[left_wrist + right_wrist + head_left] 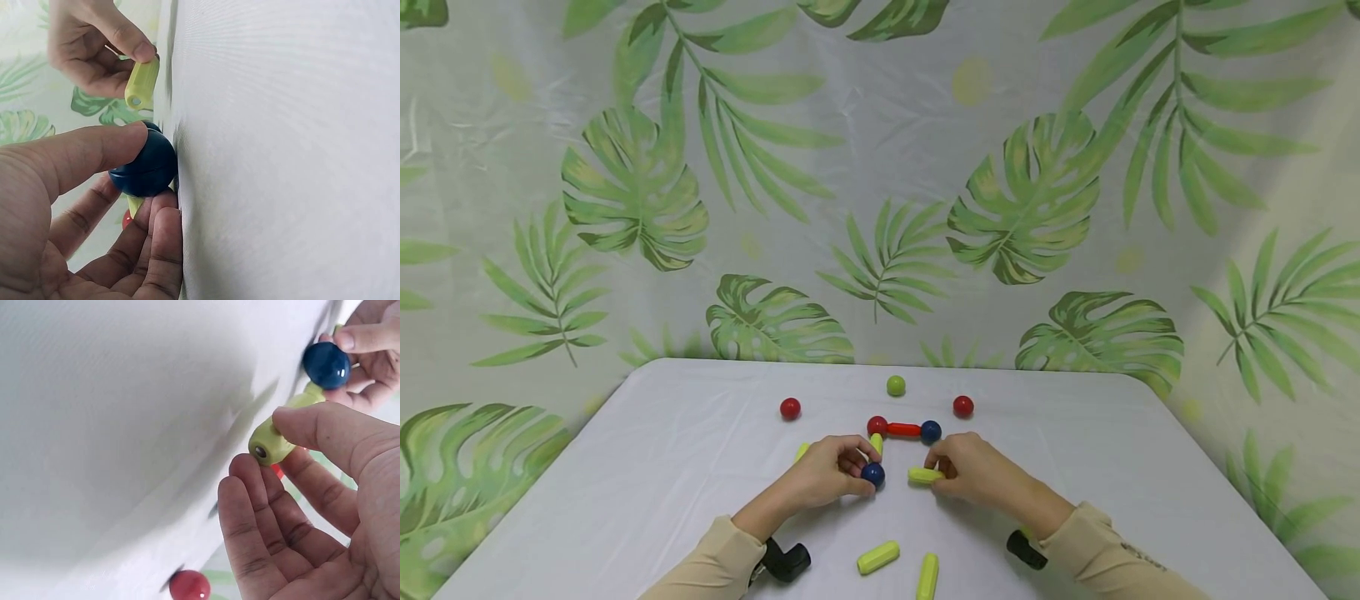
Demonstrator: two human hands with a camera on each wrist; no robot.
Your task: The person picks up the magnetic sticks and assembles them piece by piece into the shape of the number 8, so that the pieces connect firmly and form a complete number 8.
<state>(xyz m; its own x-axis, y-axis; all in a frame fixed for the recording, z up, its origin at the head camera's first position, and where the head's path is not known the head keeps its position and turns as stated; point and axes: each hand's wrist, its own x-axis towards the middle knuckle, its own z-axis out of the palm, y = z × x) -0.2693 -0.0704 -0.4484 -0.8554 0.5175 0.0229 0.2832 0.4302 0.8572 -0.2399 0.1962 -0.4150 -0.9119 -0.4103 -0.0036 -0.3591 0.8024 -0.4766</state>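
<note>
In the head view my left hand (pixel 820 477) pinches a blue ball (pixel 872 476) between thumb and fingers, low over the white table. A yellow-green rod (pixel 877 444) runs from near that ball to a red ball (pixel 877 426). From the red ball a red rod (pixel 903 430) leads to a second blue ball (pixel 931 431). My right hand (pixel 981 471) pinches another yellow-green rod (pixel 924 476), its free end pointing at the held ball across a small gap. A metallic spot shows in the end of this held rod (pixel 265 444) in the right wrist view.
Beyond the joined pieces lie two loose red balls (pixel 790 408) (pixel 963 407) and a green ball (pixel 896 385). Nearer me are two yellow-green rods (pixel 878 557) (pixel 928 575). Another rod (pixel 802 451) is partly hidden behind my left hand. A leaf-patterned sheet (pixel 880 183) hangs behind the table.
</note>
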